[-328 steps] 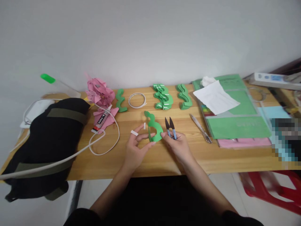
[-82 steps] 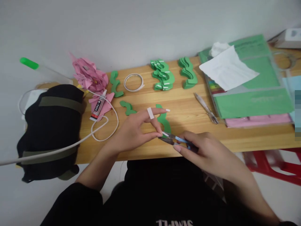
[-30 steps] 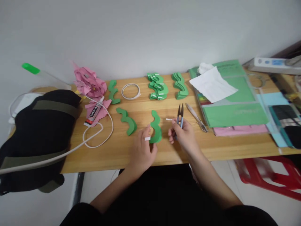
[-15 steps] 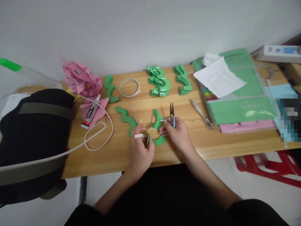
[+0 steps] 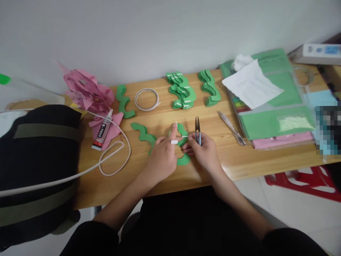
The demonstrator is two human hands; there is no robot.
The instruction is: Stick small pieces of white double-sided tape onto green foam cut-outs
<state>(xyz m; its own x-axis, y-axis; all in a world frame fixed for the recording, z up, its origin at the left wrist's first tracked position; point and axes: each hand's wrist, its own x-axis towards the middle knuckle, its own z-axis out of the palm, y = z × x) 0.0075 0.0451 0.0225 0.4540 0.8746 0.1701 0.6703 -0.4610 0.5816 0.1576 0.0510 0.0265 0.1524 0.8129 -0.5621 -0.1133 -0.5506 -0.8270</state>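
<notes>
My right hand [image 5: 207, 151] is closed around small blue-handled thread snips [image 5: 197, 133], blades pointing away from me. Its fingertips also touch the right side of a wavy green paper cutout [image 5: 183, 160]. A short white strip [image 5: 184, 136] lies across this cutout by my right fingertips. Over the cutout's left part lies my left hand [image 5: 162, 158], index finger stretched out and another finger reaching toward the strip; its thumb is hidden. White strips of tape [image 5: 174, 142] stick to its fingers. Left of it lies another wavy green cutout [image 5: 144, 133], partly covered by the hand.
Behind my hands are a tape roll [image 5: 147, 99], a single green cutout [image 5: 122, 102] and stacks of green cutouts [image 5: 183, 90]. A glue tube [image 5: 102, 131], pink paper [image 5: 89, 90] and black bag [image 5: 39, 153] are left. A pen [image 5: 231, 128] and green packets [image 5: 277, 124] are right.
My left hand has moved right over the cutout, turning its back upward and releasing the thin green edge it pinched. My right hand still holds the snips. The view has shifted slightly.
</notes>
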